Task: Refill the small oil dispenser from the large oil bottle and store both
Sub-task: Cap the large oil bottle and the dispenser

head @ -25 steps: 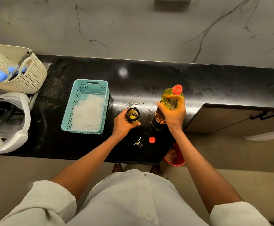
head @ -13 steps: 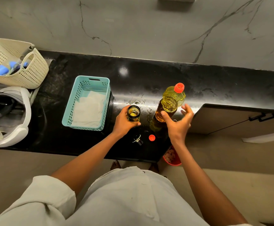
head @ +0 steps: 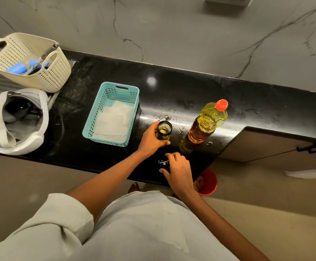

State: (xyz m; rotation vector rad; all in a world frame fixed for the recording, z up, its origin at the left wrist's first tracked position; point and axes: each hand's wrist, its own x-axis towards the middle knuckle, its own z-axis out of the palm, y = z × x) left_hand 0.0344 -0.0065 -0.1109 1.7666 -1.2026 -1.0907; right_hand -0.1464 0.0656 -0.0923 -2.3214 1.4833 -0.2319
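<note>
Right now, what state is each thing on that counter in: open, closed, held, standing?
small oil dispenser, uncapped, upright, gripped by left hand.
large oil bottle, upright, partly full, unheld.
metal pourer, off the dispenser, lying on the counter beside right hand.
right hand, fingers curled down at the counter; grip hidden.
teal basket, holds a white sheet.
cream basket, holds blue items.

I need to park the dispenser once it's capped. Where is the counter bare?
Bare black counter runs behind the teal basket and large oil bottle, along the wall, and right of the bottle. A strip lies between cream basket and teal basket. Crowded at the front edge: dispenser, spout lid, right hand.
</note>
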